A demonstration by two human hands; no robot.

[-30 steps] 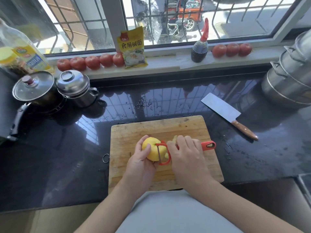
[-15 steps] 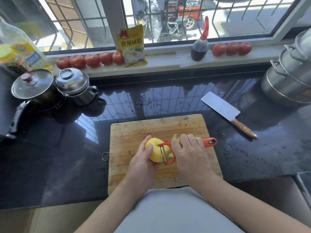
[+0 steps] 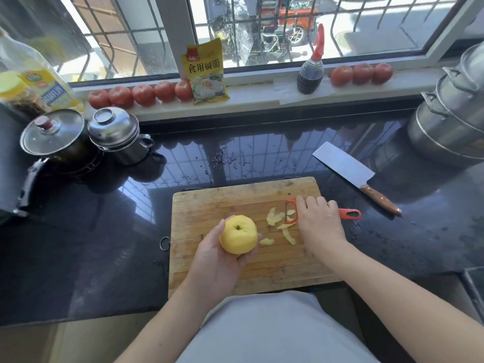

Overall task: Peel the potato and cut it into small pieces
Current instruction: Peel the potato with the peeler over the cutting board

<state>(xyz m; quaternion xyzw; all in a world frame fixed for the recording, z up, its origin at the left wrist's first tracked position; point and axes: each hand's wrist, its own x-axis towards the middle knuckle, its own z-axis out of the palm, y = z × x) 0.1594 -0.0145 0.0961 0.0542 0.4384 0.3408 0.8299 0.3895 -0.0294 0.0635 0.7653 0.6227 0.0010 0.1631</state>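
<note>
Over the wooden cutting board's (image 3: 209, 205) near-left part, the left hand (image 3: 217, 263) cups the round, yellow peeled potato (image 3: 238, 234), while the right hand (image 3: 318, 224) grips the red-handled peeler (image 3: 349, 214); turn the potato, checking for skin.

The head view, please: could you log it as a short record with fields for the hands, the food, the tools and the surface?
left hand: left hand holds the yellow potato above the board
right hand: right hand grips the red peeler, head down on the board
peelings: potato peels beside the peeler head
surface: wooden cutting board on the dark counter
knife: cleaver lies on the counter, right of the board, untouched
</note>
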